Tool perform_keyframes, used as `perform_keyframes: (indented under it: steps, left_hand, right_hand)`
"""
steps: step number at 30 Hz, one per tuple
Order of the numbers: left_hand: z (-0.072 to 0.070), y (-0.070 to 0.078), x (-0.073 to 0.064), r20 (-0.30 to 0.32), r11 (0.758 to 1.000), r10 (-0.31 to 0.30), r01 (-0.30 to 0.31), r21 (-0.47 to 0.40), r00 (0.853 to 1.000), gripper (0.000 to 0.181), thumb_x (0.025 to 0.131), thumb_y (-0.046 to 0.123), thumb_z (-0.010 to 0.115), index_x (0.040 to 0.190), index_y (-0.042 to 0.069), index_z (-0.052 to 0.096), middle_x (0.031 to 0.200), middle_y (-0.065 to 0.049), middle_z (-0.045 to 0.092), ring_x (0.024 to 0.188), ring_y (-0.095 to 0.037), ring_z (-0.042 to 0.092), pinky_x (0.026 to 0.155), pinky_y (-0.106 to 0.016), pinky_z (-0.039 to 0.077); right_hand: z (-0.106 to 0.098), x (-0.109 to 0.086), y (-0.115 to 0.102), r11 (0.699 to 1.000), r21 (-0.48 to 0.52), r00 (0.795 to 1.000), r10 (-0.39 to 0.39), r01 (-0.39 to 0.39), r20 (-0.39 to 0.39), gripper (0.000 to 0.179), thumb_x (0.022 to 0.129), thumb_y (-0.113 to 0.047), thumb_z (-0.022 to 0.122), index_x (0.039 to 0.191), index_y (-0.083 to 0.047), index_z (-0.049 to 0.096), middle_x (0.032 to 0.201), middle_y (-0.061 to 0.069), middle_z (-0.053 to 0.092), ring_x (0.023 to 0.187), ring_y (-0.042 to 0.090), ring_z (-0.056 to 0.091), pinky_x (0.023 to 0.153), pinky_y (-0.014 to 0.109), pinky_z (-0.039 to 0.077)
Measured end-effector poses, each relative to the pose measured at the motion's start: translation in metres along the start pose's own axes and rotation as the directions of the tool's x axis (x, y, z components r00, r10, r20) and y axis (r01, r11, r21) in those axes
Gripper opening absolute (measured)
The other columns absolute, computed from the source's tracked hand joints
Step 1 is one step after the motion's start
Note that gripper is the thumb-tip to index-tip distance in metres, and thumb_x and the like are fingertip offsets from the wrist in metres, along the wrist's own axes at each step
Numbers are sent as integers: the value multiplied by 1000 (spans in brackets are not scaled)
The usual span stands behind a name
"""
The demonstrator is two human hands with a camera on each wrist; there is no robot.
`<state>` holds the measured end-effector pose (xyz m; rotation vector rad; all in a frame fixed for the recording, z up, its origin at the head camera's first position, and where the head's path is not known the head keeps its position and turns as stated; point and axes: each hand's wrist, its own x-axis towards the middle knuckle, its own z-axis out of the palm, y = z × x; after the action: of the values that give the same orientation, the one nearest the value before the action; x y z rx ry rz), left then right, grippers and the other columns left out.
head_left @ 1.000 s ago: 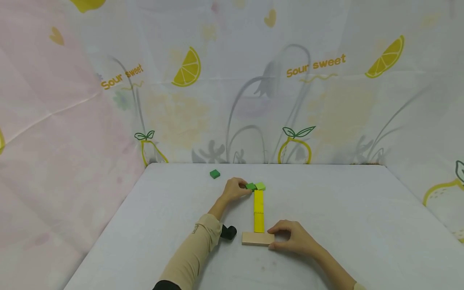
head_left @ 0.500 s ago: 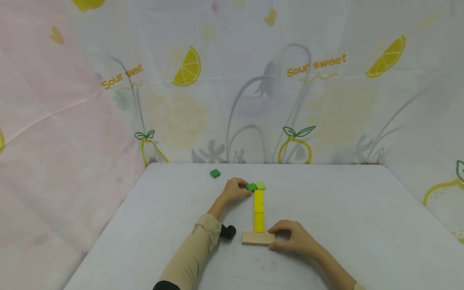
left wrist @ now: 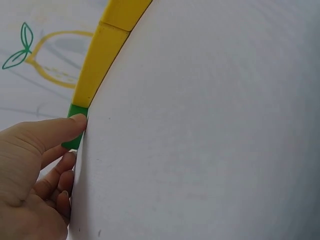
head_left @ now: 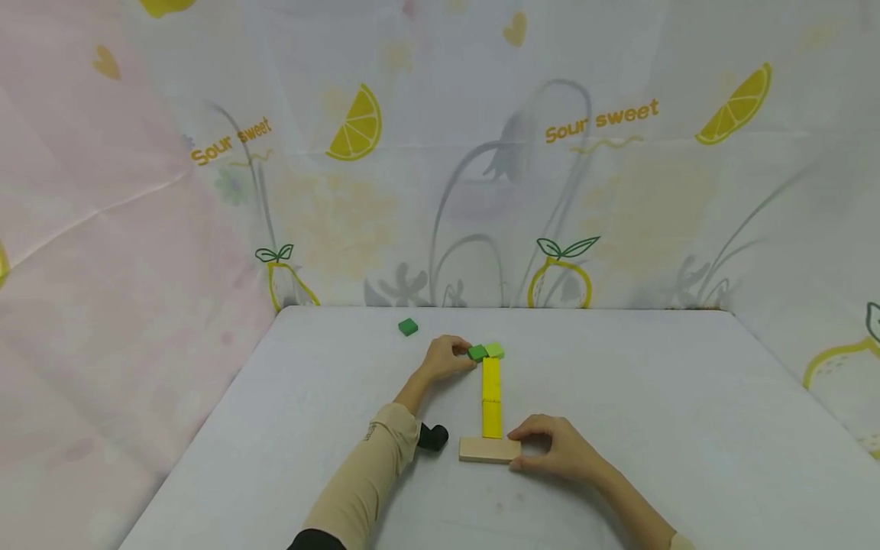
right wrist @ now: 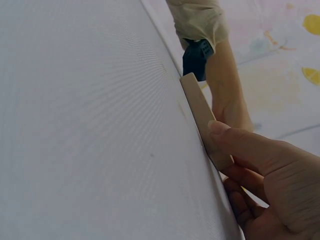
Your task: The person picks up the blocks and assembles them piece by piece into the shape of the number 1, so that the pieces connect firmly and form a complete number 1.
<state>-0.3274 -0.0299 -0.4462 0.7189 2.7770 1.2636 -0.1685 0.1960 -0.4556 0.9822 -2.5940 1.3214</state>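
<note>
My left hand [head_left: 445, 357] pinches a small dark green block [head_left: 477, 353] by its left side at the far end of a row. In the left wrist view the thumb lies over this green block [left wrist: 76, 109]. A light green block [head_left: 494, 351] sits beside it, at the far end of two yellow blocks [head_left: 491, 397] laid end to end. Across the near end of the yellow row lies a plain wooden block [head_left: 484, 450]. Its right end is between the thumb and fingers of my right hand [head_left: 560, 451]; the right wrist view shows the wooden block [right wrist: 200, 107] flat on the table.
Another dark green block [head_left: 409, 327] lies apart near the back edge of the white table [head_left: 619, 382]. A black wrist-worn device [head_left: 433, 438] juts from the left sleeve, left of the wooden block. A lemon-printed cloth [head_left: 440, 191] hangs behind the table.
The head view has tipped down very slightly, so everything sits a little higher in it. Both hands keep their holds, and the blocks stay in the same arrangement.
</note>
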Motion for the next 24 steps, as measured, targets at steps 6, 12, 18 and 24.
perform_keyframes:
  steps: [6,12,18,24]
  left_hand:
    - [-1,1,0,3,1000,5,-5,1,1000,34,74,14,77,103,-2,69,92,-12,66,84,-21,57,75,-28,46]
    - [0,1,0,-1,1000,2,-2,9,1000,34,73,14,77,103,0,70,92,-12,66,85,-21,57,75,-28,45]
    - [0,0,-1,-3,1000,14,-14,23,1000,34,73,16,77,103,0,70,92,-12,66,85,-21,57,76,-29,46]
    - [1,-2,-1,-8,999,24,-24,28,1000,34,73,16,77,103,1,70,92,-11,66,85,-22,57,76,-29,46]
  right_hand:
    - [0,1,0,1000,11,1000,11,-11,6,31,75,-28,79,99,-10,72,94,-6,69,86,4,58,80,24,47]
    - [-1,0,-2,1000,15,1000,25,-25,9,31,75,-28,79,99,-9,72,94,-7,68,86,4,58,80,24,48]
    - [0,0,-1,1000,16,1000,17,-18,11,31,75,-28,78,100,-10,72,94,-6,68,86,4,58,80,24,48]
    - [0,0,-1,1000,17,1000,6,-7,13,30,76,-27,78,100,-9,71,94,-5,68,87,5,59,80,25,48]
